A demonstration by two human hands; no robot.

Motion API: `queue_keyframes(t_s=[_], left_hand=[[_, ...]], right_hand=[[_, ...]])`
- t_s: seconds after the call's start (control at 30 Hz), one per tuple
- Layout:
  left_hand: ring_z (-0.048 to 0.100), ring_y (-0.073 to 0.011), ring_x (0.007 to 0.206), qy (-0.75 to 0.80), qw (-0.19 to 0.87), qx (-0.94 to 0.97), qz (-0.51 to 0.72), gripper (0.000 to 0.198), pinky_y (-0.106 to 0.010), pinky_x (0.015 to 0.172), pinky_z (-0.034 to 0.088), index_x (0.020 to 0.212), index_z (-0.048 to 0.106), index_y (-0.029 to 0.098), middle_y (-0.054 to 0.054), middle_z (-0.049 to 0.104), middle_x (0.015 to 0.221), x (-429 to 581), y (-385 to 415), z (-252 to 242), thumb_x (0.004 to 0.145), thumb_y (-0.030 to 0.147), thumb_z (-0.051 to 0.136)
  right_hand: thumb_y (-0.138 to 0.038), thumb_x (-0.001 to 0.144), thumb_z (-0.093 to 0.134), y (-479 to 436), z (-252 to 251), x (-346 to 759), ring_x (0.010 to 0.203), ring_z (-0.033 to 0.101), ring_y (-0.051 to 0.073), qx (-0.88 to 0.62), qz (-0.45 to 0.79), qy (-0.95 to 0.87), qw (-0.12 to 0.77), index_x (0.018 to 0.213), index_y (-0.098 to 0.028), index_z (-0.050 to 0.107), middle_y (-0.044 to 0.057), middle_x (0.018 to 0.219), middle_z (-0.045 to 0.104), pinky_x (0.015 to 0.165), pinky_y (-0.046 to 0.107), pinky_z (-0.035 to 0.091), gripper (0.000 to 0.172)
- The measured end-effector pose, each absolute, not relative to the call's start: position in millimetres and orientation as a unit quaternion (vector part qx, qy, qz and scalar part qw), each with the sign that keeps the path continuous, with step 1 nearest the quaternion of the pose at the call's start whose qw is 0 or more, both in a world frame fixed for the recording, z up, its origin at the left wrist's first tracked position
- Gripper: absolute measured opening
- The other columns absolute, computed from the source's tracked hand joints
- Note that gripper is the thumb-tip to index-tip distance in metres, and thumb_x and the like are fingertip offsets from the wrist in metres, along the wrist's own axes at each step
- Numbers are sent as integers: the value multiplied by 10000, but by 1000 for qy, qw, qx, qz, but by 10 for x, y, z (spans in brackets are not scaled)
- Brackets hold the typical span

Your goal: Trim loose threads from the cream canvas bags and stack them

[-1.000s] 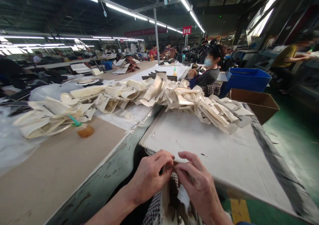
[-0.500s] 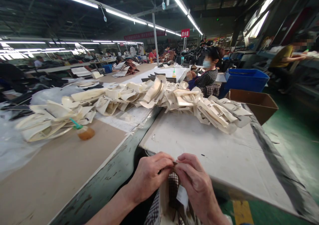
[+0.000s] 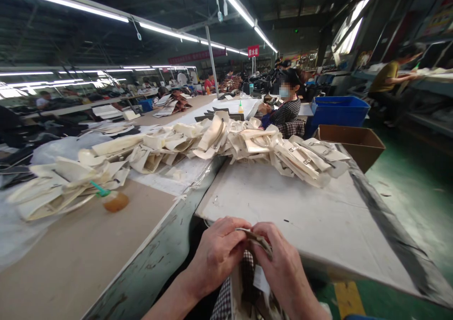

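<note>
Close to my body, at the table's front edge, both hands pinch the edge of a cream bag (image 3: 238,289). My left hand (image 3: 220,247) is closed with thumb and fingers on the rim from the left. Opposite it, my right hand (image 3: 279,258) grips the same rim, its fingertips almost meeting the left ones. A curved grey-brown strip of the edge (image 3: 260,239) shows between the fingers. Below the hands a white label (image 3: 261,278) hangs inside the bag. The bag's lower part is dark and partly hidden by my hands and the frame's bottom.
Piled cream bags (image 3: 212,138) stretch across both tables. A glue bottle with a green nozzle (image 3: 115,201) lies on the left table (image 3: 71,258). The white-topped table (image 3: 283,202) is ahead. A co-worker (image 3: 288,105) sits beyond the pile, near a blue bin (image 3: 341,111) and a cardboard box (image 3: 350,140).
My view has shifted slightly right. The hands have turned the rim a little, and more of its edge shows between the fingers now. Both hands keep their hold.
</note>
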State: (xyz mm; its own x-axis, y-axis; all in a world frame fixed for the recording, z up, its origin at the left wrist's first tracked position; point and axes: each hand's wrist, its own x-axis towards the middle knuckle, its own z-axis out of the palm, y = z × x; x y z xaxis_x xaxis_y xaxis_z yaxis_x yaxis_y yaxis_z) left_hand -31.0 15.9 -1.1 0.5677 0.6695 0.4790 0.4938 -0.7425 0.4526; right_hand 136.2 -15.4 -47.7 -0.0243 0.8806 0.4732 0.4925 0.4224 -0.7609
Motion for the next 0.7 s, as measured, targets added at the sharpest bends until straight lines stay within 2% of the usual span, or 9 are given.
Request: queue_keyframes(t_s=[0.13,0.27,0.33,0.47,0.7], left_hand=[[606,-168,857,311,132,875,346,127,-298,790,518,881,630,173,-54,674,965,-272,218,-80,875,85,538],[602,-166,827,310,127,871,360,110,-290,760,517,850,619,167,-58,667,926,-243,254,-89,875,92,542],[599,-165,828,309,129,871,359,101,-287,755,513,848,613,166,-58,667,930,-232,253,-77,877,97,545],[590,-166,840,314,142,873,344,102,-293,765,503,835,608,171,-55,663,951,-239,245,-62,883,110,542],[586,-174,866,328,147,870,338,121,-319,801,490,819,596,176,-53,661,962,-278,273,-97,885,101,528]], right_hand=[[-119,885,472,-129,-480,1399,762,670,158,-490,192,-706,474,979,-230,586,12,879,658,714,253,550,185],[-188,935,449,-115,-494,1399,859,684,164,-496,140,-706,487,1015,-216,609,58,1034,657,730,247,561,180],[-240,947,440,-134,-499,1397,799,694,161,-530,97,-687,487,984,-197,587,85,1098,636,652,242,564,158],[-224,962,397,-216,-477,1413,640,672,134,-568,17,-690,449,917,-201,572,52,941,656,503,213,494,182],[-182,957,431,-287,-406,1422,637,659,131,-558,-28,-705,437,862,-195,592,37,855,655,531,220,453,187]])
